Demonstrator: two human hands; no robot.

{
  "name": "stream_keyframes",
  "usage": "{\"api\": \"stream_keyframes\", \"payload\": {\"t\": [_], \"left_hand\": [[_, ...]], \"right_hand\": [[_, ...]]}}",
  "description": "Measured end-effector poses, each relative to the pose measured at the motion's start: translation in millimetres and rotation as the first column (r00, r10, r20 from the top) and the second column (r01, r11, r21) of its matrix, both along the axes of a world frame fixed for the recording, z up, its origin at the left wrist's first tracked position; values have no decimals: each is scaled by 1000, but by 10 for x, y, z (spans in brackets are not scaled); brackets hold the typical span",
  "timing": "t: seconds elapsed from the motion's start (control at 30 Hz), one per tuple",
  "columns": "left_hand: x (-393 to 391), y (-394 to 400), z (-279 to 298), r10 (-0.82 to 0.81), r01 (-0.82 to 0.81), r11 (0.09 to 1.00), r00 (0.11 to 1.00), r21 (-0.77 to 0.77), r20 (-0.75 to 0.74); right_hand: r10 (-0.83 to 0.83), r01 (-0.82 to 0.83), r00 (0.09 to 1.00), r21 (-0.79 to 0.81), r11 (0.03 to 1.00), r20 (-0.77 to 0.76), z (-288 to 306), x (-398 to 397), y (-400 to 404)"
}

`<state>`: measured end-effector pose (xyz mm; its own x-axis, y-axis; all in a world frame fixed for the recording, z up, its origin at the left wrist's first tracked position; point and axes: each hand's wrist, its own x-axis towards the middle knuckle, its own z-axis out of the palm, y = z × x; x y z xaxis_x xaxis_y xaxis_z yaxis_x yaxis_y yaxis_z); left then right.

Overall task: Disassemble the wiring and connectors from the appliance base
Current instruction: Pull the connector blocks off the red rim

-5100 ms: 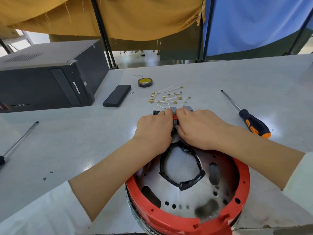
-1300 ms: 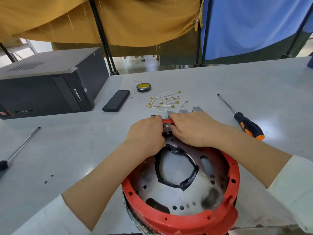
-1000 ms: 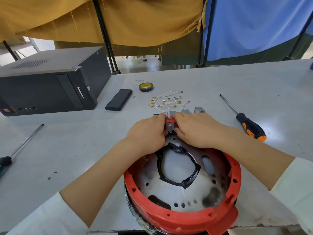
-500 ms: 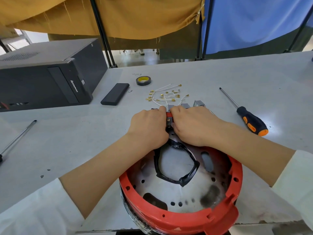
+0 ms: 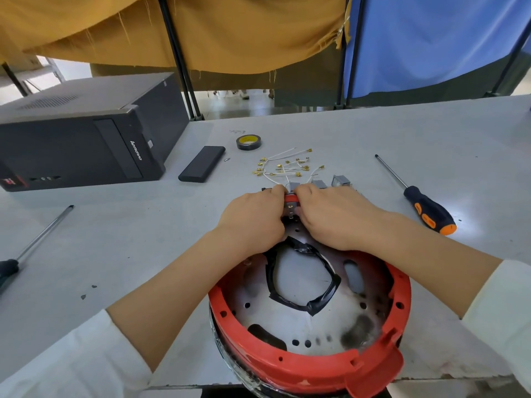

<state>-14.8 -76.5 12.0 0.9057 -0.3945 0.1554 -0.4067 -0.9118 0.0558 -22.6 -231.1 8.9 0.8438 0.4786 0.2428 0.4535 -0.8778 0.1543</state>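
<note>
The round appliance base (image 5: 310, 366) with a red plastic rim and a perforated metal plate sits at the table's near edge. A black taped loop (image 5: 304, 278) lies on the plate. At the base's far rim, my left hand (image 5: 253, 219) and my right hand (image 5: 330, 216) both grip a small connector block (image 5: 291, 206) with metal terminals; their fingers hide most of it. Beyond the hands lie several loose white wires with brass terminals (image 5: 287, 168) and small grey connector pieces (image 5: 340, 180).
A black computer case (image 5: 80, 139) stands at the far left. Near it lie a flat black box (image 5: 202, 168) and a roll of tape (image 5: 248, 142). An orange-and-black screwdriver (image 5: 425, 209) lies to the right; another tool (image 5: 31, 248) lies at the left edge.
Both hands have stayed clamped on the connector block at the far rim, with only small shifts. The view itself has swayed slightly.
</note>
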Motion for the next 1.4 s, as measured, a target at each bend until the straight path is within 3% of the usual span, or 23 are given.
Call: {"api": "stream_keyframes", "payload": {"t": [0.4,0.67,0.97,1.4], "left_hand": [[5,-77,24,106,-106,994,993,8,61],[30,27,-4,-58,58,998,998,1,11],[19,-72,0,80,-85,995,993,52,88],[4,-98,30,117,-123,991,987,57,107]], "right_hand": [[-103,103,994,-5,995,-36,33,14,104],[-11,10,1000,-69,998,-11,9,9,17],[-35,37,999,-94,995,21,5,-9,62],[-95,93,995,-50,994,-24,47,4,120]]}}
